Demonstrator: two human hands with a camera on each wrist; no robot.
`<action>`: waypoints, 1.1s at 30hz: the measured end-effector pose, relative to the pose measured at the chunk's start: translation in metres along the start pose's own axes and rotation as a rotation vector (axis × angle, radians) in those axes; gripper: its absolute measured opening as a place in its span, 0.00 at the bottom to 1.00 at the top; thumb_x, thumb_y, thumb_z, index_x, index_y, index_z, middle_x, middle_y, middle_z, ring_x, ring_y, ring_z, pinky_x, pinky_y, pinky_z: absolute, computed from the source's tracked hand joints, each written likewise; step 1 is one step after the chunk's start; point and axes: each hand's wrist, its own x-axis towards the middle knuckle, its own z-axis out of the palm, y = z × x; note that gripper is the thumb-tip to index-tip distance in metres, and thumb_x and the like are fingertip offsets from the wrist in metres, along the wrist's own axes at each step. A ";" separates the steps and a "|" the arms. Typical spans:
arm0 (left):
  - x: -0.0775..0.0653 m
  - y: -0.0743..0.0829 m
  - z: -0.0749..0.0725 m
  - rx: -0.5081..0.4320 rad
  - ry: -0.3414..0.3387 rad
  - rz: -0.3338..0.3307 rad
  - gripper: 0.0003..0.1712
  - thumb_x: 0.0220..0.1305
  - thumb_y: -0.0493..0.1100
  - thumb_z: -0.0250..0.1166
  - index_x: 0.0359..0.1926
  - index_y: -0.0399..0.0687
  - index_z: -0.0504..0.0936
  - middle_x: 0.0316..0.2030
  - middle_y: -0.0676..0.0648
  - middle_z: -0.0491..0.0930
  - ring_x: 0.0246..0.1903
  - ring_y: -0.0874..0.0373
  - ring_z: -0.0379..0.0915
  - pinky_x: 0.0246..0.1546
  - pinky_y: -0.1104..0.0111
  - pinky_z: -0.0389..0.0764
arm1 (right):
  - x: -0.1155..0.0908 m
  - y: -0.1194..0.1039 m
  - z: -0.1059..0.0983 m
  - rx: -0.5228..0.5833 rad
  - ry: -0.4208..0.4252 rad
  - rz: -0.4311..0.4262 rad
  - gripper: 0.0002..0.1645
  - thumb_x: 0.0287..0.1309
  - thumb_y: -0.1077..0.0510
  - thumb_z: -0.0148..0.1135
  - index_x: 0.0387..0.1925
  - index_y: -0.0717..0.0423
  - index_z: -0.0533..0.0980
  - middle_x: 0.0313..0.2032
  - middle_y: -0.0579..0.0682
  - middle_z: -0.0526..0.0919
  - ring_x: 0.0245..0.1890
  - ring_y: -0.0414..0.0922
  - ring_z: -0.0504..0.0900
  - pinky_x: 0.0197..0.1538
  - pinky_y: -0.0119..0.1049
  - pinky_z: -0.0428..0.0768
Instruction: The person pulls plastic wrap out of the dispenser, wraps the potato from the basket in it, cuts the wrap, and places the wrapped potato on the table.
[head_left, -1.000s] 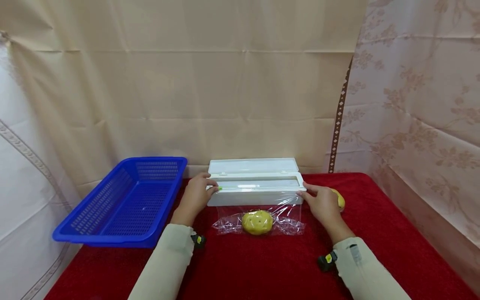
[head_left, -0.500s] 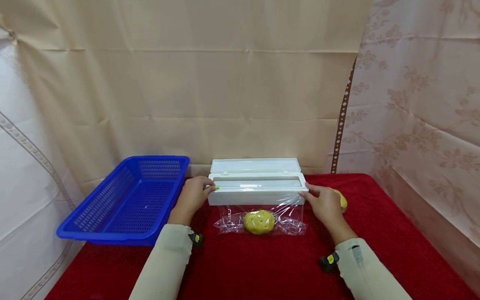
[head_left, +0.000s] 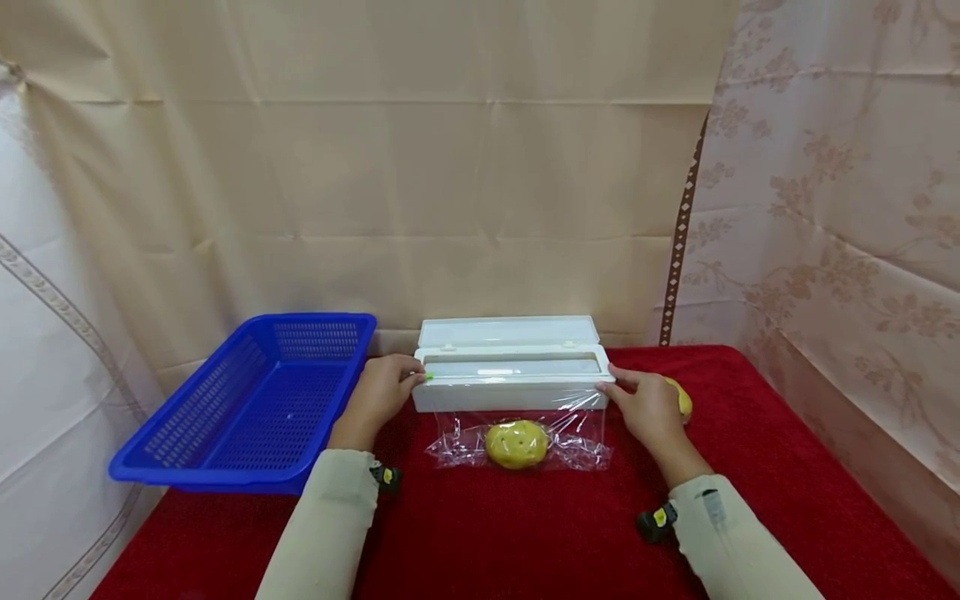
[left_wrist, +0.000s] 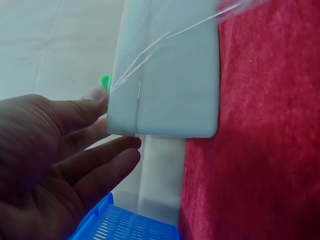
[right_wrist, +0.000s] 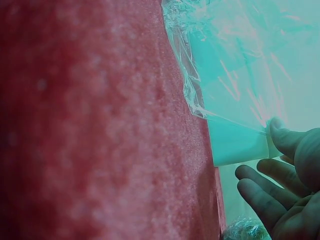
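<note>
A white cling film dispenser (head_left: 510, 397) with its lid raised at the back stands on the red cloth. At its left end my left hand (head_left: 377, 395) has the thumb and forefinger at the small green slide cutter (head_left: 429, 377), the thumb tip right against it in the left wrist view. My right hand (head_left: 647, 410) grips the dispenser's right corner, thumb in front, holding down the film there. Clear cling film (head_left: 577, 425) runs down the front to a yellow potato (head_left: 516, 444) lying wrapped in it. The lower fingers of both hands are spread loosely in the wrist views.
A blue plastic basket (head_left: 318, 442) stands at the left, close to my left forearm. Behind my right hand a second yellow item (head_left: 684, 402) is partly hidden. Beige curtain (head_left: 450, 208) hangs right behind the table.
My left hand has moved slightly left, and the green slide cutter with it, to the dispenser's left end. The right hand, the dispenser and the potato stay in place.
</note>
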 end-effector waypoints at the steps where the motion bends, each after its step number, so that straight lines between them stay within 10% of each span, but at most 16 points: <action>1: 0.000 -0.001 0.000 0.001 0.002 0.004 0.03 0.67 0.41 0.70 0.36 0.49 0.90 0.40 0.48 0.89 0.40 0.53 0.84 0.44 0.55 0.81 | 0.000 0.000 0.000 0.000 0.002 -0.005 0.31 0.63 0.43 0.72 0.64 0.49 0.79 0.60 0.60 0.83 0.60 0.63 0.80 0.50 0.56 0.75; 17: -0.006 -0.019 -0.004 -0.018 0.020 0.013 0.04 0.66 0.39 0.71 0.40 0.49 0.91 0.42 0.47 0.90 0.45 0.48 0.85 0.50 0.51 0.82 | -0.003 -0.001 0.005 -0.011 0.022 -0.020 0.31 0.63 0.43 0.72 0.64 0.50 0.79 0.59 0.60 0.83 0.61 0.64 0.79 0.54 0.58 0.76; 25: -0.005 0.001 -0.003 0.076 -0.030 -0.024 0.27 0.63 0.52 0.71 0.60 0.47 0.84 0.61 0.43 0.82 0.62 0.45 0.78 0.63 0.47 0.75 | -0.003 0.001 0.002 -0.007 0.010 -0.007 0.32 0.63 0.42 0.72 0.64 0.50 0.79 0.60 0.61 0.82 0.62 0.64 0.79 0.53 0.58 0.77; 33: -0.007 0.010 0.007 0.276 0.088 0.066 0.16 0.57 0.58 0.78 0.42 0.57 0.91 0.50 0.50 0.88 0.53 0.49 0.82 0.51 0.51 0.74 | -0.002 0.000 0.004 0.014 0.030 -0.071 0.29 0.62 0.45 0.73 0.63 0.50 0.82 0.55 0.62 0.86 0.52 0.61 0.84 0.48 0.55 0.79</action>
